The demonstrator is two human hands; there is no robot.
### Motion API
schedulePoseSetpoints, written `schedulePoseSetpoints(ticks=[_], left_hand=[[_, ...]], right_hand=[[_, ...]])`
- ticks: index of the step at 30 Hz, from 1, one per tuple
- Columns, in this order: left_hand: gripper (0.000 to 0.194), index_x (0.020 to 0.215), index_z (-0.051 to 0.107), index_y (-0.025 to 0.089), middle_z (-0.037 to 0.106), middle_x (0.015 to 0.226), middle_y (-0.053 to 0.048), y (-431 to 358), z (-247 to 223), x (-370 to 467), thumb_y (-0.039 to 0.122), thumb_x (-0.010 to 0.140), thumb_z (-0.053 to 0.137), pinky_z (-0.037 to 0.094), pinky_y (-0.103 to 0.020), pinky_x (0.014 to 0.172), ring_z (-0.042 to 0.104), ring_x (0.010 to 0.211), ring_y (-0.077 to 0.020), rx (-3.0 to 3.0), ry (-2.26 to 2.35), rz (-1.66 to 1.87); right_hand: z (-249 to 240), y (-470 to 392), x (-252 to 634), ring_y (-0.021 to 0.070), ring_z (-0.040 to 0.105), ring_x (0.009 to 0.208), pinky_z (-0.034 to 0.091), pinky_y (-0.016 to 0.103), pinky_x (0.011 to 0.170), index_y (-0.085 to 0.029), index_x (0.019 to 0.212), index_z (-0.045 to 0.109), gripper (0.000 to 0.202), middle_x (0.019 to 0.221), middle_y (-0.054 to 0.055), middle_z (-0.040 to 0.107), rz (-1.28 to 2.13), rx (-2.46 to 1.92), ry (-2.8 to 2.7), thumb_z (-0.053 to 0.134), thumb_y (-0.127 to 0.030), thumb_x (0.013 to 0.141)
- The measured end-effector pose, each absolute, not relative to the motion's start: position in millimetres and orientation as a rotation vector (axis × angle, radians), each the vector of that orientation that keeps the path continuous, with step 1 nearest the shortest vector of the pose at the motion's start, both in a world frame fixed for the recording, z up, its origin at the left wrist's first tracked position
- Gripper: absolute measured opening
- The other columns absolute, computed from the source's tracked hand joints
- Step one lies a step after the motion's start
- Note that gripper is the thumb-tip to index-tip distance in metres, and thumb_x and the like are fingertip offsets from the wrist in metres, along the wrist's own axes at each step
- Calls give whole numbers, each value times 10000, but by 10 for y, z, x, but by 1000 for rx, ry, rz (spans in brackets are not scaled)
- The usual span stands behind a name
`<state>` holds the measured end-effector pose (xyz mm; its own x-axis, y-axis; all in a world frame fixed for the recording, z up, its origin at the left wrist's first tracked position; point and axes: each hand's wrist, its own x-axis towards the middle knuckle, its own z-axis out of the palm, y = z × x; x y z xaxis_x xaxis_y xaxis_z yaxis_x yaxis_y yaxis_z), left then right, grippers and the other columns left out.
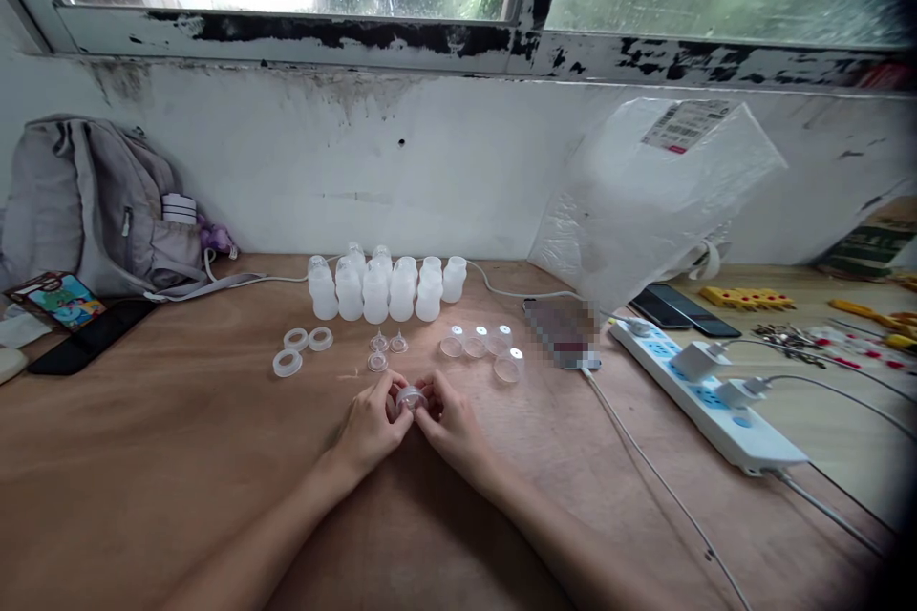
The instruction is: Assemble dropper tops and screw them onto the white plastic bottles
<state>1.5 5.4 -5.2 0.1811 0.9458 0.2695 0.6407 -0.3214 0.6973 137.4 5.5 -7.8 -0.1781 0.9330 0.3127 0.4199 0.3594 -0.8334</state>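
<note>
A clear ring (pixel 411 397) is held at the lower centre of the frame, where it is grasped between the fingertips of both hands. It is gripped on its left side by the left hand (pixel 373 418) and on its right side by the right hand (pixel 453 418), with the thumbs brought close together at its near edge; whether anything is seated inside it cannot be told. Just above the hands, three teats (pixel 377 362) are set in a small cluster. Three loose rings (pixel 287 363) are laid to the left of them, and four clear caps (pixel 508 367) are placed to the right, one nearer than the others. Frosted bottles (pixel 376 294) are stood upright in a close group at mid-frame, near the wall (pixel 344 162). Right of the caps, a phone (pixel 563 334), partly blurred, is joined to a cable (pixel 630 444). A power strip (pixel 752 434) is seen at the right, with plugs inserted. At the far left, a backpack (pixel 100 210) is leaned against the wall; at the upper right, a plastic bag (pixel 645 200) is propped.
</note>
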Motion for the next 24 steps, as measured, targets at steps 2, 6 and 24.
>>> schedulePoseSetpoints(ticks=[2,6,24], left_hand=[[137,819,478,213,571,685,24,53,-62,17,215,682,476,396,-218,560,515,550,-110,2046,1492,948],[126,815,482,214,567,673,25,51,-66,17,223,689,477,393,-214,553,524,564,-113,2064,1498,959],[255,895,554,138,624,787,-51,234,-96,-98,254,672,516,440,-199,463,569,596,-124,1433,1132,1135]], right_hand=[[-85,59,1372,90,446,502,350,196,476,-186,753,468,134,596,-27,506,729,-1207,-1777,447,-109,645],[-84,69,1385,88,445,493,345,195,471,-190,741,462,145,587,-30,509,719,-1202,-1784,439,-97,632],[-15,140,1450,90,539,482,441,214,439,-177,1027,443,387,702,15,590,1561,-949,-1241,537,-396,723]])
